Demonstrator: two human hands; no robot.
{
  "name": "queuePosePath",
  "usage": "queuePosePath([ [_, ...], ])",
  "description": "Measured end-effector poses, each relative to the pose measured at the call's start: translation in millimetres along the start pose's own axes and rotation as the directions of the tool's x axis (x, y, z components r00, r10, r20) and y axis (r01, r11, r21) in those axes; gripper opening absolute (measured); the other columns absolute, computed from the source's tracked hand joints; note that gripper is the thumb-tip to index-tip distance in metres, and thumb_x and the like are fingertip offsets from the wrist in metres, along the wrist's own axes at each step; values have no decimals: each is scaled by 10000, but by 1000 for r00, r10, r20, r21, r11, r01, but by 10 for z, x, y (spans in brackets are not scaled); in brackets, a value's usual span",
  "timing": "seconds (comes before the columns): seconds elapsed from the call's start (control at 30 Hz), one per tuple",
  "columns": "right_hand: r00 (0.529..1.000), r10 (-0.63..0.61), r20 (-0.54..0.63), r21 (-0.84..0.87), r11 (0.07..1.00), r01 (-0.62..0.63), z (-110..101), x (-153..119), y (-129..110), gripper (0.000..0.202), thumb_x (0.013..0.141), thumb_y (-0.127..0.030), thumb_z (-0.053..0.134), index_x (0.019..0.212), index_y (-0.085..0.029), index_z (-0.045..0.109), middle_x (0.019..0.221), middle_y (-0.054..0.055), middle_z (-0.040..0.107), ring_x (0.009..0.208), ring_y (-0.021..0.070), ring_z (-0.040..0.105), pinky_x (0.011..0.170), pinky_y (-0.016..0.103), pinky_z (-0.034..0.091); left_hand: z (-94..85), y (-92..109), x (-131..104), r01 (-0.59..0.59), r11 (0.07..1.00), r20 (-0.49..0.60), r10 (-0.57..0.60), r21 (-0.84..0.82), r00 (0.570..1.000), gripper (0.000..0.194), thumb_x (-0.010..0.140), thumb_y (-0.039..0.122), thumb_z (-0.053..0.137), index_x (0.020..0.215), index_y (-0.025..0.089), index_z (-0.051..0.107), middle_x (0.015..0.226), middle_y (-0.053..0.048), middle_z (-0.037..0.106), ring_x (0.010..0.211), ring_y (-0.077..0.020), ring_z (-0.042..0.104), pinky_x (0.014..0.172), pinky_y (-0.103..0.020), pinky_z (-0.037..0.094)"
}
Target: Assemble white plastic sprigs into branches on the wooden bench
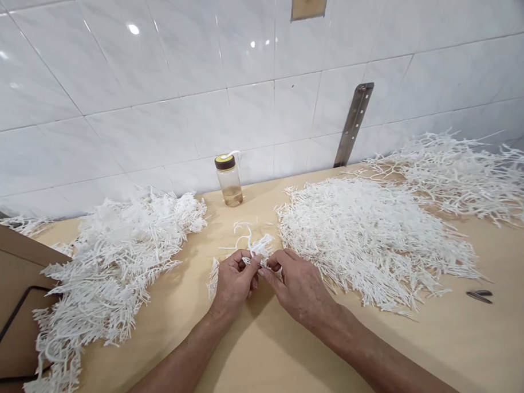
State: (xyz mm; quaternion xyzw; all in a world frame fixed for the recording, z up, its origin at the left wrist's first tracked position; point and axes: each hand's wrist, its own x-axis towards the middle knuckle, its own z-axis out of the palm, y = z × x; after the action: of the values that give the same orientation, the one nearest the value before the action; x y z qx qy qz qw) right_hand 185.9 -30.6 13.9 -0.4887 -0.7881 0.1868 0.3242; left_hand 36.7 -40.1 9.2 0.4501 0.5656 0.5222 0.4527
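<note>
My left hand (237,276) and my right hand (296,281) meet over the middle of the table, fingertips pinched close together. Between them is a small white branched strand piece (261,245), with thin fringe-like ends and a thicker curled stem. Both thumbs and forefingers press on it, and the exact grip points are partly hidden by the fingers. Close to my left hand, a small bit of white fringe (213,278) lies on the tabletop. A few loose white strands (242,227) curl just beyond my fingers.
Heaps of white fringed pieces lie at left (126,255) and right (372,240). Longer white strands (469,175) are piled at far right. A lidded bottle (231,184) stands near the tiled wall, small metal snips (479,296) lie right, and a brown box (13,297) stands left.
</note>
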Motion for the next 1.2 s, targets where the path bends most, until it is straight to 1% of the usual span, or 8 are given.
queuePosePath([
  [0.2,998,-33,-48,122,992,39,-15,-6,-17,133,914,-210,536,788,-198,579,774,19,630,664,151,569,624,277,417,-3,10,-15,-11,1000,14,11,8,1000,393,742,534,730,658,177,587,402,58,473,337,-63,379,363,-176,292],
  [0.4,995,20,-95,188,982,-2,-29,22,19,157,900,-254,542,771,-200,614,699,7,644,623,150,570,585,267,400,-2,3,-14,-26,1000,7,26,1,1000,401,760,547,713,683,171,596,414,57,474,348,-61,377,364,-175,285],
  [0.6,987,158,-41,294,946,-139,-47,42,-1,234,902,-349,533,738,-206,620,601,-20,612,512,131,529,512,251,379,-11,10,0,-8,1000,-11,8,-15,1000,416,762,567,697,710,164,613,419,58,466,359,-61,361,362,-174,276],
  [0.77,976,214,-32,336,922,-191,20,34,-9,216,864,-335,548,695,-207,590,567,-21,581,504,137,536,491,247,385,9,-56,-8,-19,1000,-6,19,-24,1000,418,777,581,679,718,176,591,431,61,467,374,-63,357,379,-175,271],
  [0.87,966,258,-31,337,912,-233,50,36,19,204,845,-319,546,674,-211,567,550,-20,572,487,141,530,473,251,393,31,-109,-44,-67,998,4,67,3,998,385,800,545,678,718,189,559,450,68,471,394,-60,367,406,-171,285],
  [1.0,947,291,-138,296,924,-241,-62,44,113,222,844,-326,543,651,-219,529,521,-13,562,458,145,517,437,250,381,-2,-84,-20,-135,991,-56,133,-24,990,376,812,534,674,735,196,528,482,63,496,430,-70,418,431,-173,314],
  [1.1,922,318,-219,311,919,-243,-209,40,179,230,860,-356,557,679,-216,534,539,-5,579,462,143,534,427,243,392,-48,-9,49,-73,990,-123,58,-124,991,417,757,560,714,715,196,513,485,56,518,406,-69,402,396,-175,296],
  [1.2,916,302,-263,355,913,-199,-282,27,191,228,875,-393,584,743,-208,570,603,2,615,484,133,555,444,237,424,-60,50,76,14,987,-61,-24,-161,998,442,703,572,752,707,180,548,515,30,570,393,-59,388,380,-175,282],
])
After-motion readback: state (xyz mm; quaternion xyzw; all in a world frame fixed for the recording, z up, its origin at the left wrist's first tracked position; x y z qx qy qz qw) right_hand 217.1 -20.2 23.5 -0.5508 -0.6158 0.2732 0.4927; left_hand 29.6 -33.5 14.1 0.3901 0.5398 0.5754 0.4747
